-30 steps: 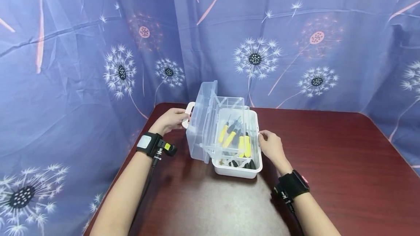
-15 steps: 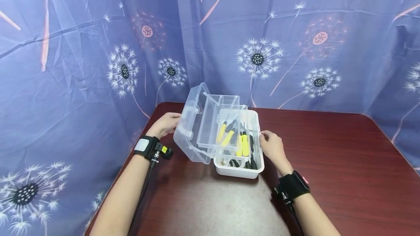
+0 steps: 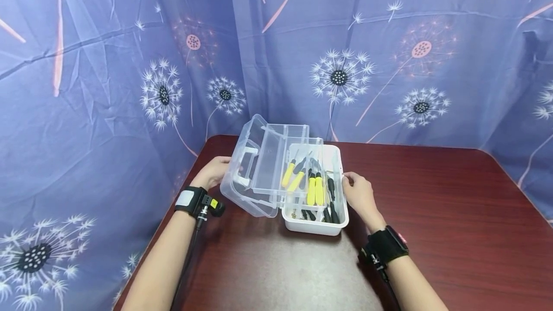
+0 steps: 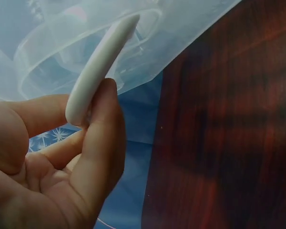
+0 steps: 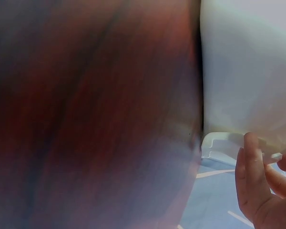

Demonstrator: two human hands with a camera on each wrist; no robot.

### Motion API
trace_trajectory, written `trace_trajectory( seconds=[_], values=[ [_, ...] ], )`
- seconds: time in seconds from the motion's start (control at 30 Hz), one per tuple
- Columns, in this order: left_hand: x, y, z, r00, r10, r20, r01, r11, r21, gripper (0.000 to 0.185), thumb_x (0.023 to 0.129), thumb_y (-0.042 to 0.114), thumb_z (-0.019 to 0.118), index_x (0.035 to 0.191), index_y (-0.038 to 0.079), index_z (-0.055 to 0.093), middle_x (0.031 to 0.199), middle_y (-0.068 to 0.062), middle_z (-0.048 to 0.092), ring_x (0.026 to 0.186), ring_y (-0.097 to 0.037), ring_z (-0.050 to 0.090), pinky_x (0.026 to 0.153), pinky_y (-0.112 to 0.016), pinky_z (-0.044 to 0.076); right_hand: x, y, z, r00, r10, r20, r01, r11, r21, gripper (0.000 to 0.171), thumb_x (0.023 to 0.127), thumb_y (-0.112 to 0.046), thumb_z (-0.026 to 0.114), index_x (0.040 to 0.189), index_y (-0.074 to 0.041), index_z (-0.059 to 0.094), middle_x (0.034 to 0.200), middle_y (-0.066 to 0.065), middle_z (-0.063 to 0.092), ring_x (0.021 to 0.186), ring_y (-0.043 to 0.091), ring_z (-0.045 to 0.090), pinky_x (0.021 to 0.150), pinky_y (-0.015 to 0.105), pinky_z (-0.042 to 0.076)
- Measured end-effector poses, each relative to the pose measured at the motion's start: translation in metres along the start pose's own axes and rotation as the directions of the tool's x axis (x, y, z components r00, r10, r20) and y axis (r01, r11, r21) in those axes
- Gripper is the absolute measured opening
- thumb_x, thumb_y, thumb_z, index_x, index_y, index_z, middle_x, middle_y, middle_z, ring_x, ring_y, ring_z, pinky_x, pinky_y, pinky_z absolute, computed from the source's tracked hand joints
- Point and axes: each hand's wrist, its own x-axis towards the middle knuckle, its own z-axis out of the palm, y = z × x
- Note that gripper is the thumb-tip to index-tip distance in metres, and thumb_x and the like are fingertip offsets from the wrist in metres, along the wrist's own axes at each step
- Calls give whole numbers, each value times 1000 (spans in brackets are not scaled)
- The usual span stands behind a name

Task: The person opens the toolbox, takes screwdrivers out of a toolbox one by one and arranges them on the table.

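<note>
A white toolbox (image 3: pixel 314 228) stands with its clear lid (image 3: pixel 236 157) tipped back to the left. Between lid and base spread clear tiered trays (image 3: pixel 269 162). My left hand (image 3: pixel 211 173) is behind the lid, its fingertips hidden there in the head view; the left wrist view shows its thumb and fingers pinching the white handle (image 4: pixel 97 71). At the base's right side, my right hand (image 3: pixel 359 193) pinches the rim by a white latch (image 5: pixel 223 143). Yellow-handled screwdrivers (image 3: pixel 311 192) and several black-handled tools (image 3: pixel 333 212) lie inside, partly seen through the trays.
The toolbox rests on a dark red wooden table (image 3: pixel 432 215), whose left edge runs under my left forearm. A blue curtain (image 3: pixel 276 61) with dandelion prints hangs behind and to the left. Each wrist wears a black band with a camera and cable.
My left hand has swung the lid farther left and down, and the trays have spread out with it, uncovering more of the base. The right hand has stayed at the rim.
</note>
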Motion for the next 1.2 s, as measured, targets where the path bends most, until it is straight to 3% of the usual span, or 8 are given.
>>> trace_trajectory(
  seconds=[0.17,0.3,0.43,0.5,0.6,0.7,0.93,1.2],
  values=[
    [0,-4,0,1000,3,-29,-3,1000,-10,45,93,17,56,130,-8,53,101,-10,65,80,-10,63,77,-29,55,1,1,0,1000,-16,-16,16,1000,-11,39,97,-23,41,122,-1,62,110,23,69,100,34,66,86,48,50],
    [-2,0,0,999,-37,-35,36,999,-9,53,102,37,36,135,-2,49,125,-21,61,100,-18,65,88,-36,54,1,2,0,999,-25,-26,25,999,-20,39,97,-22,41,122,-1,62,109,23,69,100,35,66,85,48,50],
    [-6,5,-1,997,-75,-8,75,997,-5,70,101,53,20,143,0,38,140,-24,51,121,-31,58,96,-40,50,0,3,0,999,-29,-26,29,999,-23,39,97,-22,41,122,-1,62,110,22,69,100,34,66,85,49,50],
    [-8,7,-1,996,-86,2,86,996,0,80,97,62,19,146,1,34,141,-25,50,121,-32,58,93,-38,51,0,3,0,999,-32,-29,31,999,-25,39,97,-22,41,122,-1,62,109,22,69,99,34,66,85,49,50],
    [-9,7,0,995,-98,-2,98,995,-8,88,91,72,26,144,3,37,135,-24,54,107,-25,63,86,-33,53,0,3,1,999,-30,-27,29,999,-25,39,97,-22,40,122,-2,62,109,22,69,99,34,66,85,48,50],
    [-8,3,3,994,-107,-2,107,994,-27,83,90,69,36,140,4,44,131,-20,54,100,-19,61,85,-33,54,0,2,1,1000,-24,-20,23,999,-23,40,97,-23,39,124,-2,61,110,23,69,100,35,66,86,49,50],
    [-6,-11,6,990,-142,-5,141,988,-64,76,95,52,42,150,3,27,154,-25,28,137,-37,39,107,-49,43,-1,2,3,1000,-10,-15,9,1000,-29,40,98,-23,39,124,-2,61,110,22,69,100,34,66,85,48,50],
    [-3,-22,4,990,-138,-9,137,988,-69,72,96,50,40,146,-1,33,148,-29,36,119,-28,51,93,-35,52,0,2,4,1000,-15,-26,15,1000,-21,39,98,-22,40,124,-2,61,109,22,69,98,34,67,84,48,51]
  ],
)
